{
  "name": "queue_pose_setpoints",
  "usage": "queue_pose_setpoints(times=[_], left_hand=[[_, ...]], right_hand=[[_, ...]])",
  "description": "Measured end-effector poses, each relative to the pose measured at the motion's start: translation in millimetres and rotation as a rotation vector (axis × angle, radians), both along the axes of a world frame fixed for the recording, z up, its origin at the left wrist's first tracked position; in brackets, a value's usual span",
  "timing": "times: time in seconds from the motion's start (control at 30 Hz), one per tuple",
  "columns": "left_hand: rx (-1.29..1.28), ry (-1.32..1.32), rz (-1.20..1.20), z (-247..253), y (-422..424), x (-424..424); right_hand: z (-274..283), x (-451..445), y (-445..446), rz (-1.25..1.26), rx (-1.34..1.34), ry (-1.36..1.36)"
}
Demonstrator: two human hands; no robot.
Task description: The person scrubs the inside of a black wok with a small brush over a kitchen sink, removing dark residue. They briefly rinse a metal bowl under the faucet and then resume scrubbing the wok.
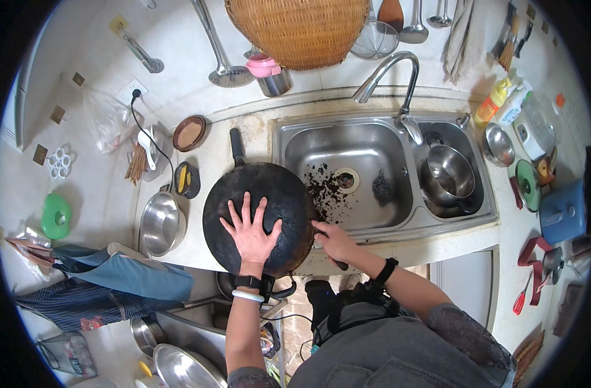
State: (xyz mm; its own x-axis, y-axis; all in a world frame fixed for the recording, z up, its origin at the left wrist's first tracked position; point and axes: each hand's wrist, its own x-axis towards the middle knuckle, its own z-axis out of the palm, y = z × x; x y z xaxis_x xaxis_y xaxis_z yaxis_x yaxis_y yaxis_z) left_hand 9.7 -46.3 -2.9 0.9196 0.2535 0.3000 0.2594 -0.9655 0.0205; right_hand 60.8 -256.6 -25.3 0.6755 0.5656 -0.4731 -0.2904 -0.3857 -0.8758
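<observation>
A blackened wok point(295, 194) lies upside down on the counter, its right side reaching over the sink's edge and its handle point(236, 145) pointing away from me. My left hand point(251, 233) rests flat on its underside with the fingers spread. At the wok's lower right rim, my right hand point(335, 242) is closed around a dark-handled tool point(341, 265); its working end is hidden at the rim. Dark flakes point(324, 186) lie scattered in the steel sink's large basin point(368, 140), around the drain point(346, 181). A scouring pad point(382, 188) sits right of the drain.
The small basin holds a steel pot point(449, 172), and a faucet point(411, 92) arches above the sink. Left of the wok are a steel bowl point(163, 224), a dark oval container point(187, 179) and a brown dish point(189, 133). Bottles point(492, 103) stand at the right.
</observation>
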Motion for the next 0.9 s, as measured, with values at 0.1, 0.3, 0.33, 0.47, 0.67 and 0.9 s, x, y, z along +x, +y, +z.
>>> queue_pose_setpoints(times=[0.1,0.3,0.33,0.47,0.67,0.9], left_hand=[[-0.008,-0.005,-0.013,3,-3,2],[0.005,0.003,-0.003,2,-3,1],[0.001,0.001,-0.007,3,-3,1],[-0.001,-0.003,-0.014,2,-4,3],[-0.004,0.002,-0.002,0,0,0],[-0.016,0.013,-0.002,1,-3,2]], right_hand=[[0,6,-4,-0.01,0.023,0.083],[-6,7,-4,-0.006,0.004,0.021],[-5,0,-3,-0.001,-0.001,0.008],[-7,12,-2,-0.049,0.009,0.052],[12,0,0,0.013,-0.011,-0.012],[-7,34,1,-0.021,-0.049,-0.059]])
